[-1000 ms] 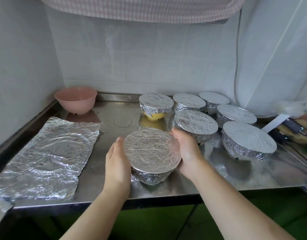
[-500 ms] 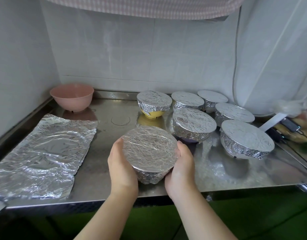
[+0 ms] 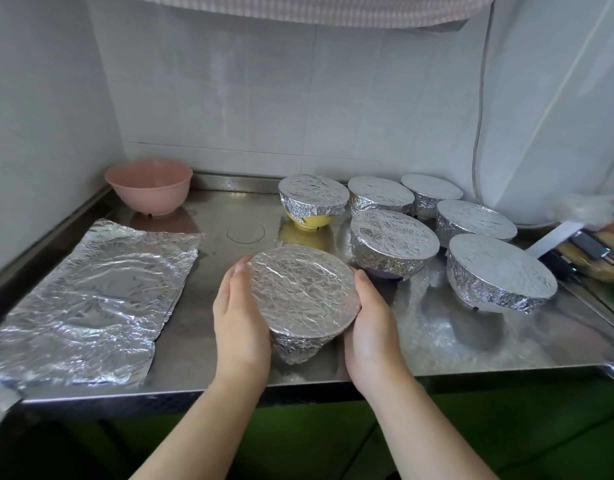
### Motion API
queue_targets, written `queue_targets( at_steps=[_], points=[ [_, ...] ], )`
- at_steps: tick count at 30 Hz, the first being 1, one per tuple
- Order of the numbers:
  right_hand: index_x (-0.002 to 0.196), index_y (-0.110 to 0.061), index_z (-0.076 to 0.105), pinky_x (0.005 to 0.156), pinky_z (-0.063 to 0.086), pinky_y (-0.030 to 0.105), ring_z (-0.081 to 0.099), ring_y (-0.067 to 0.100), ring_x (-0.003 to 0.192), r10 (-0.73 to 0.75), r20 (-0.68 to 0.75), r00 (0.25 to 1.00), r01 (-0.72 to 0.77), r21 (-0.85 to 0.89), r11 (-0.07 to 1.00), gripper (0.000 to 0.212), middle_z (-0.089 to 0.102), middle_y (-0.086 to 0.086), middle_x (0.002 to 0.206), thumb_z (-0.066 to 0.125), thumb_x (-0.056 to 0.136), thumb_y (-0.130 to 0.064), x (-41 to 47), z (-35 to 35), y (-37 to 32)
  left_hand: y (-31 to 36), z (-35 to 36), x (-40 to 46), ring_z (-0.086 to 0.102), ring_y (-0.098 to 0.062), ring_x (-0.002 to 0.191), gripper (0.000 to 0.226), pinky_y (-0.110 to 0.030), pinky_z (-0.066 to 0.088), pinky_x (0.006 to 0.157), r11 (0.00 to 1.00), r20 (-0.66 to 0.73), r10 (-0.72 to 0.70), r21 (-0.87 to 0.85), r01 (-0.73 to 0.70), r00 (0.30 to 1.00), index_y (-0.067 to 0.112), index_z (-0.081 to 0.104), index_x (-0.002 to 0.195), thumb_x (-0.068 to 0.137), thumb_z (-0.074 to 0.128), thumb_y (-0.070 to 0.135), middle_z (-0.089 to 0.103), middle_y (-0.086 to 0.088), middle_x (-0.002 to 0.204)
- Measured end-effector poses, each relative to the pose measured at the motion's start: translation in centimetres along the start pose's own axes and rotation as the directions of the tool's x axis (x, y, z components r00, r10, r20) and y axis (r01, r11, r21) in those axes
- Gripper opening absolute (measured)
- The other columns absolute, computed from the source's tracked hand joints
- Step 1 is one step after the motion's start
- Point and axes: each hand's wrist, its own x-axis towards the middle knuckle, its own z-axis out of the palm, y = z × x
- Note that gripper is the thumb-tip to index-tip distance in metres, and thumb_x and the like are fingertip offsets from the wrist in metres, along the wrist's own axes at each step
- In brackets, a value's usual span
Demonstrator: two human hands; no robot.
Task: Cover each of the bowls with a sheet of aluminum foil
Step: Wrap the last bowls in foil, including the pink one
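Both hands have slid down the foil-covered bowl point(image 3: 303, 296), tilting its top toward the camera; left hand point(image 3: 241, 323) and right hand point(image 3: 371, 323) cup its sides. Contents hidden.

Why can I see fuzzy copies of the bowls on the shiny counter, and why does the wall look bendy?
Head view: the steel counter mirrors soft daylight, so the pink bowl and yellow bowl leave blurry reflections beneath them; the foil sheet glints unevenly because it is crinkled; the wide-angle lens bows the wall lines near the edges; the things at far right look smeared.
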Motion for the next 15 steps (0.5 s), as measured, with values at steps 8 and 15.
queue_targets(
  at_steps=[8,15],
  points=[
    [0.146,-0.024,0.062,0.115,0.043,0.040,0.058,0.012,0.138,-0.119,0.198,0.973,0.163,-0.221,0.962,0.056,0.067,-0.006,0.144,0.063,0.093,-0.043,0.1,-3.0,-2.4,0.3,-3.4,-0.1,0.047,0.021,0.126,0.076,0.001,0.035,0.099,0.986,0.212,0.143,0.052,-0.157,0.967,0.029,0.045,0.153,0.090,0.064,0.067,0.054,0.023,0.143],
    [0.156,-0.036,0.050,0.127,0.032,0.050,0.050,0.012,0.146,-0.103,0.290,0.952,0.169,-0.214,0.962,0.072,0.056,-0.010,0.156,0.071,0.090,-0.057,-0.4,-2.8,-0.9,-0.5,-3.2,-0.6,0.035,0.026,0.133,0.144,0.004,0.027,0.102,0.955,0.441,0.196,0.119,-0.273,0.876,0.021,0.012,0.160,0.049,0.102,0.042,0.034,0.030,0.149]
  ],
)
